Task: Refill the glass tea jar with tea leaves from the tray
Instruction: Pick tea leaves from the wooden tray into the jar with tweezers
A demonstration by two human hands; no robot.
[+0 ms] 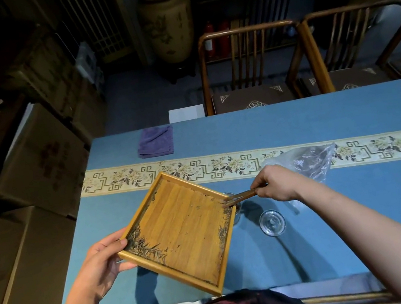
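Blue-clothed table (pixel 322 117) with patterned cream runner (pixel 223 165); wooden chairs (pixel 254 67) at its far edge.

Wooden tray (pixel 181 233), tilted, is gripped at its left corner by the left hand (pixel 101 265); tea leaves (pixel 144 247) are gathered in that corner and along the right rim. Wooden tongs (pixel 239 196) are pinched in the right hand (pixel 277 183), tips at the tray's right corner, over the largely hidden glass jar (pixel 237 212). Glass lid (pixel 272 222) lies just right of it. Purple cloth (pixel 156 141) near the far-left corner; clear plastic bag (pixel 308 159) on the runner. Cardboard boxes (pixel 34 159) are stacked left; ceramic urn (pixel 167 21) beyond.
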